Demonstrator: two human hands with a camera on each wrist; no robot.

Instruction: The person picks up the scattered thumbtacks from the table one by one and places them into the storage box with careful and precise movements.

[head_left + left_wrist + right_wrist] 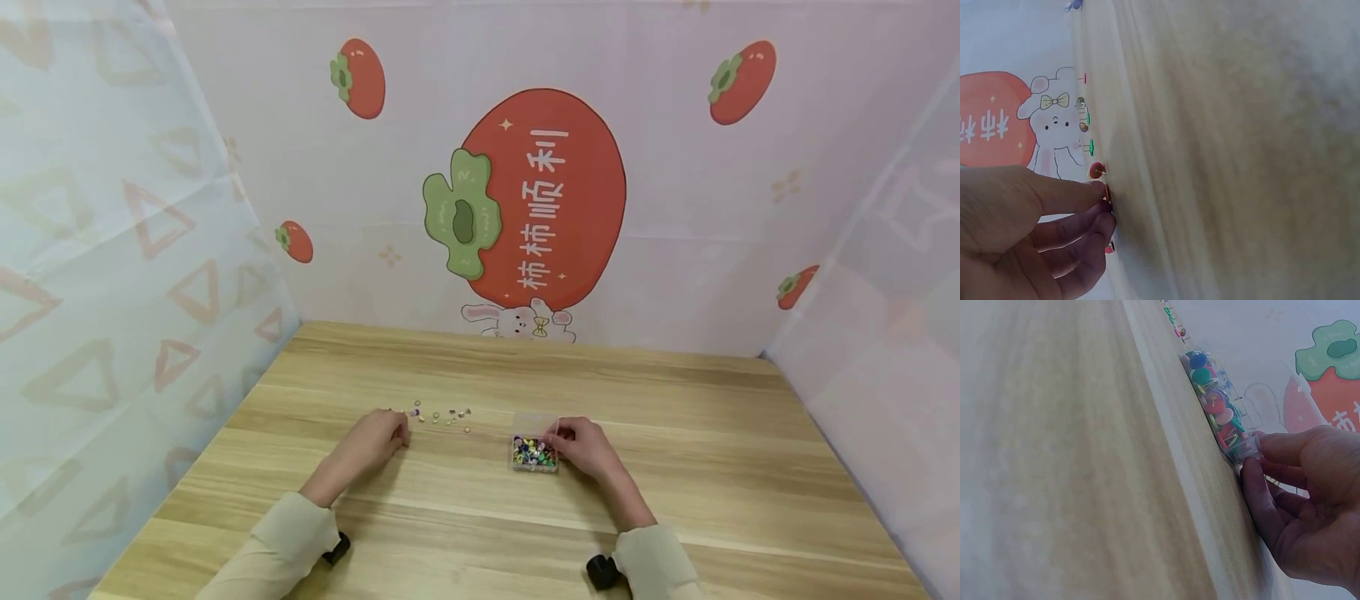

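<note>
On the table's left half, my left hand (373,443) is down at the tabletop with its fingers curled. In the left wrist view, a reddish thumbtack (1107,192) shows partly between its thumb and fingertips, mostly hidden. Another red thumbtack (1097,170) lies just past the thumb tip. My right hand (588,450) grips the right edge of a small clear plastic box (536,469) between thumb and fingers. Its lid (536,423) stands open at the back. Thumbtacks (1215,400) of many colours fill the box, which rests on the table.
Several loose thumbtacks (437,416) lie scattered on the wooden table (465,517) between the left hand and the box. A printed cloth backdrop (660,275) rises along the table's back edge, with cloth walls at both sides.
</note>
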